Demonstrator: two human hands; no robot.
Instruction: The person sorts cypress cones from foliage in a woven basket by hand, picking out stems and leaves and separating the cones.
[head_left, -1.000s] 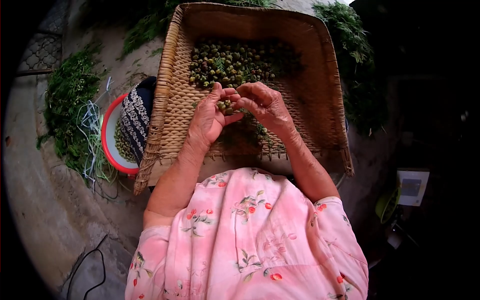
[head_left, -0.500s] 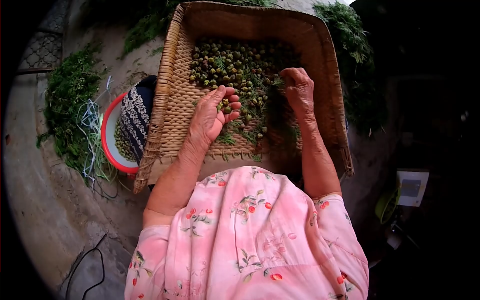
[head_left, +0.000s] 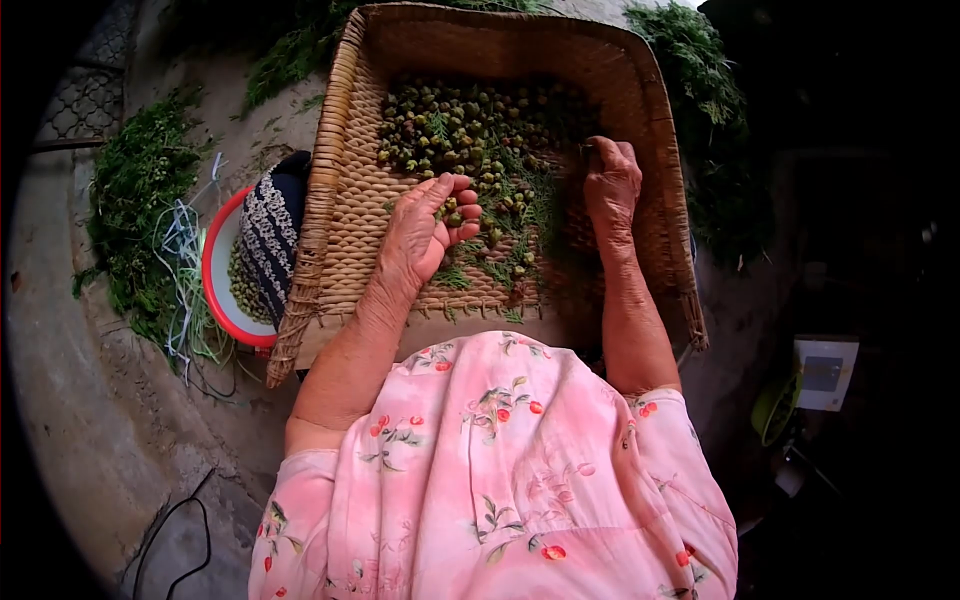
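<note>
A woven basket lies before me, with a heap of small green and brownish seed cones at its far side. Green leafy sprigs are scattered among the cones toward the basket's middle. My left hand is palm up over the basket's left half, its fingers curled round several green cones. Over the right part of the basket, my right hand is closed, with thumb and fingers pinched together. What it holds, if anything, is too small to name.
Left of the basket stands a red-rimmed basin with green cones inside and a dark patterned cloth over its edge. Plastic strings and cut greenery lie farther left. More greenery is at the upper right.
My right hand has moved away from my left hand, to the right side of the basket. My left hand has curled its fingers more and stays over the same spot.
</note>
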